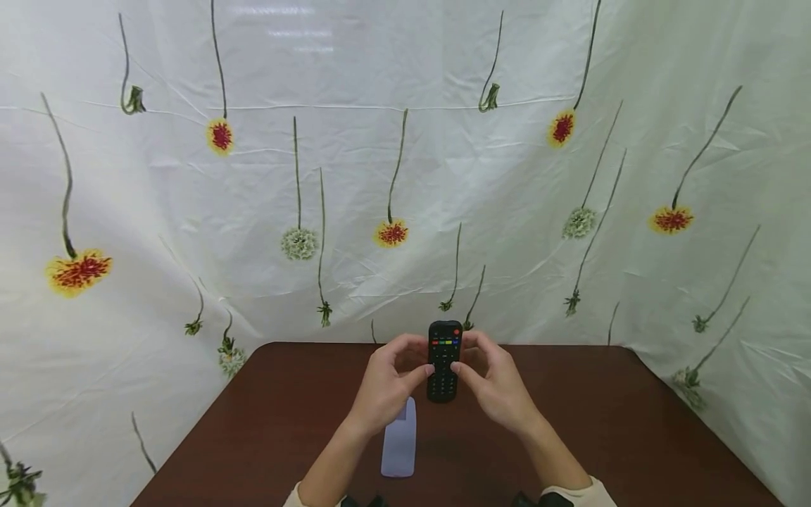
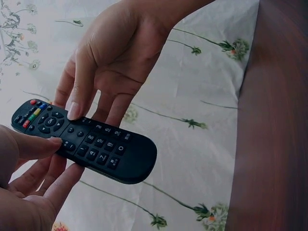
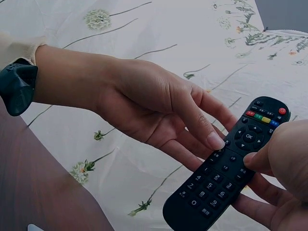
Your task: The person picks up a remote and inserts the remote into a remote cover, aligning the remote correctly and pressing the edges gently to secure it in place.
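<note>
A black remote control [image 1: 443, 393] is held upright above the table in the head view, its button side facing me. My left hand [image 1: 380, 386] grips its left edge, thumb on the front and fingers behind. From the other side my right hand [image 1: 498, 389] grips the right edge the same way. Both thumbs press near the middle of the keypad, as the left wrist view shows on the remote control [image 2: 130, 166]. The right wrist view shows the number keys and coloured buttons of the remote control [image 3: 192, 211]. Some fingertips are hidden behind it.
A long pale bluish-white piece with rounded ends [image 1: 398, 451] lies flat on the dark brown table [image 1: 272, 415], below my left hand. A white cloth [image 1: 355, 176] printed with flowers hangs behind the table and along its sides.
</note>
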A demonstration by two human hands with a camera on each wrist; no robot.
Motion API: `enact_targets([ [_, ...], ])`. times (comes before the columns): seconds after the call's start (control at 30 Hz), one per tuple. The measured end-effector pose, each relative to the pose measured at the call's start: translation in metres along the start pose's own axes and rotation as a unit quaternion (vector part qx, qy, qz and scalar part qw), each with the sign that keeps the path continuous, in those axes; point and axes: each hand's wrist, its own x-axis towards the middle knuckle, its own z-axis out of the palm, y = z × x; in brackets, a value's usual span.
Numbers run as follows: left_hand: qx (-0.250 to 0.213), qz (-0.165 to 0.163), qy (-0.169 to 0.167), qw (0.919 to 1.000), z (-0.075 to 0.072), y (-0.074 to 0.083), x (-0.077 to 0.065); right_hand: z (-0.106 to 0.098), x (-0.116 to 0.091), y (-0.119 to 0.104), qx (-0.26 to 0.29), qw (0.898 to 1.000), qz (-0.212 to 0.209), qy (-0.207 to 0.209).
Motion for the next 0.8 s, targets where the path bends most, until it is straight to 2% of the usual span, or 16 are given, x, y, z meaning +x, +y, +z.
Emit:
enact_targets([
  [0.2, 0.0, 0.007, 0.008, 0.9999, 0.001, 0.0005, 0.0005, -0.0002, -0.0002, 0.0015, -0.01, 0.999, -0.032, 0.0],
  [0.43, 0.026, 0.006, 0.02, 0.9994, 0.0024, -0.0003, -0.002, 0.0028, -0.0025, 0.0047, -0.008, 0.998, -0.069, 0.007],
  [0.63, 0.054, 0.012, 0.031, 0.998, 0.0024, -0.0008, 0.001, 0.0029, -0.0015, 0.0066, -0.029, 0.992, -0.121, 0.027],
  [0.8, 0.048, 0.012, 0.022, 0.9985, 0.001, -0.0014, 0.0029, 0.004, -0.0014, 0.0099, -0.044, 0.986, -0.157, 0.024],
])
